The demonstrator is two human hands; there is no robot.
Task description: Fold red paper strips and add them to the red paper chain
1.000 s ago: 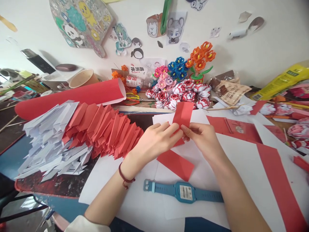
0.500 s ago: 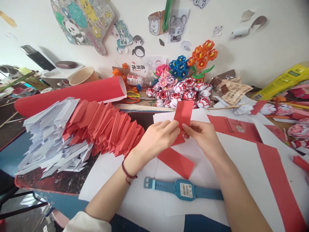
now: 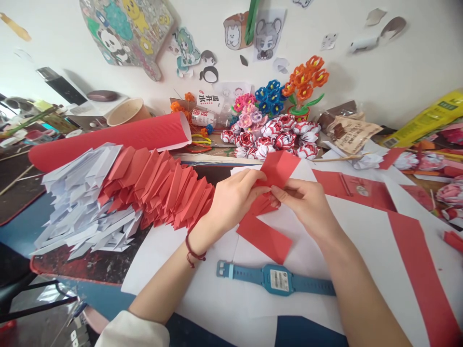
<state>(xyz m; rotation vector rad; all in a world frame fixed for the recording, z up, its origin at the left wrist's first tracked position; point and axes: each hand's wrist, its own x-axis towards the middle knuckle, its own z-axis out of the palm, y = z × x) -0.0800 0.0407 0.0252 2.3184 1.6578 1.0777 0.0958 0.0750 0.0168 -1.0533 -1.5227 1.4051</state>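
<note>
Between my two hands is a red paper strip [image 3: 280,168], raised off the table and slanting up to the right. My left hand [image 3: 240,195] pinches its lower left edge with thumb and fingers. With thumb and curled fingers, my right hand [image 3: 306,200] grips the lower right side. Another red paper rectangle [image 3: 265,238] lies flat on white paper [image 3: 202,282] just below my hands. Left of my left wrist spreads a long pile of folded red paper pieces [image 3: 159,185], joined by a heap of folded white paper pieces [image 3: 87,207].
A blue watch [image 3: 279,280] lies face down near my forearms. Behind the piles is a red corrugated paper roll [image 3: 115,142]. Red-and-white paper flowers [image 3: 273,137] and a pot of orange flowers [image 3: 306,82] stand at the back. A red strip [image 3: 421,270] lies to the right.
The held red strip has tilted to the right and its upper part looks wider. My left fingers have shifted from lying across it to a pinch at its lower edge.
</note>
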